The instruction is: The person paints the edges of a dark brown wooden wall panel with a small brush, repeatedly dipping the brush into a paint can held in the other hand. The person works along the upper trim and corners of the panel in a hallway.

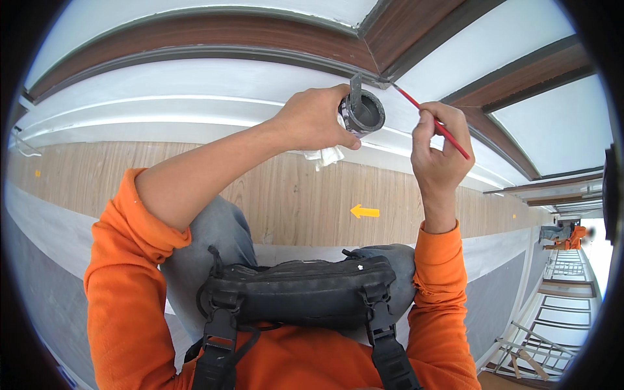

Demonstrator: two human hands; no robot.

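My left hand (311, 121) is wrapped round a small round can (379, 104) with grey paint inside, tilted so its mouth faces up to me. A flat grey strip (355, 92) stands in the can against its rim. Below that hand hangs a crumpled white cloth or tissue (324, 156), apparently pinned against the can. Pinched in my right hand (442, 148) is a thin paintbrush (407, 97) with a red handle. Its tip is at the lower corner of a brown window or panel frame (374, 54) with dark grey edging, just beyond the can.
White wall ledges (195, 112) run below the frame. A wood-look strip (292, 195) bears a yellow arrow (365, 211). A black bag (299, 292) sits across my lap. Far right, a person in orange (572, 238) is near metal racks (565, 263); a wooden stand (530, 359) is lower right.
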